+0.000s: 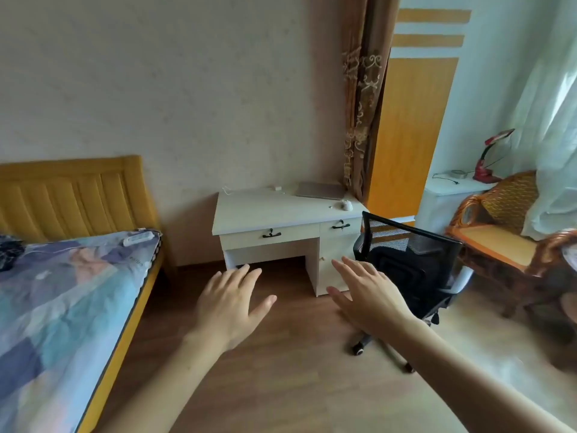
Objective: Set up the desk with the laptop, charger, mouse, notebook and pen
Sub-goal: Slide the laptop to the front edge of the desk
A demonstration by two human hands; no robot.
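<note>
A white desk with two drawers stands against the far wall. A closed silver laptop lies at its back right. A white mouse sits in front of the laptop. A white charger with a thin cable lies at the back of the desk. My left hand and my right hand are stretched out in front of me, palms down, fingers apart, holding nothing. Both hands are well short of the desk. No notebook or pen is visible.
A black mesh office chair stands to the right of the desk. A bed with a yellow headboard fills the left. A wicker armchair and a white side table with a red lamp are at the right. Wooden floor lies between.
</note>
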